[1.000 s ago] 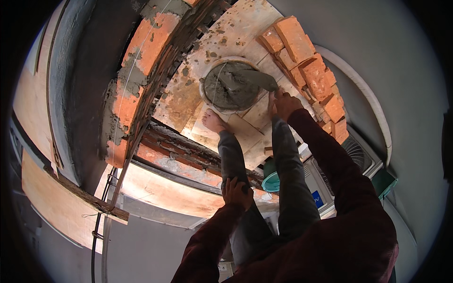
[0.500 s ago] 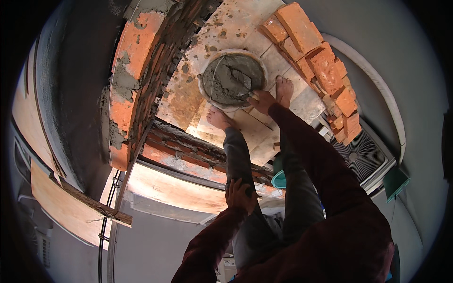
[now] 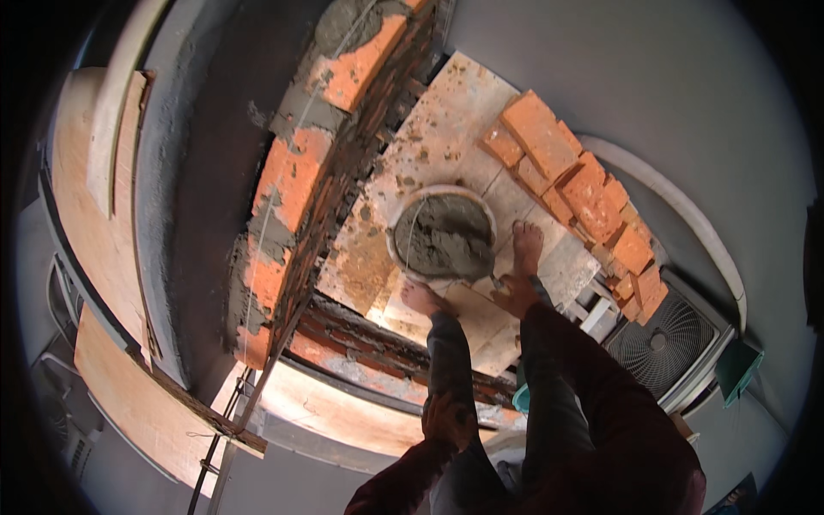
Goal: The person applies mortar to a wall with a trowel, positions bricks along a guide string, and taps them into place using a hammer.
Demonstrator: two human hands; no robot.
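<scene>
In the middle of the board floor sits a round white bucket (image 3: 396,216) of wet grey mortar (image 3: 438,232). My right hand (image 3: 518,296) grips a trowel (image 3: 493,278) at the bucket's near right rim; its blade is largely hidden in or under mortar. My left hand (image 3: 449,421) is curled over my left leg (image 3: 451,348) near the knee. My bare left foot (image 3: 422,299) is just below the bucket, my right foot (image 3: 526,249) to its right.
A brick course (image 3: 292,176) with fresh mortar and a white string runs along the left. Stacked orange bricks (image 3: 592,189) lie right, above an air-conditioner unit (image 3: 657,343). A green container (image 3: 738,369), a curved white pipe (image 3: 687,197) and plywood panels (image 3: 146,395) surround the platform.
My view has shifted, so the scene sits lower in the picture. My right hand has moved the trowel from beside my right foot into the mortar and toward the near rim.
</scene>
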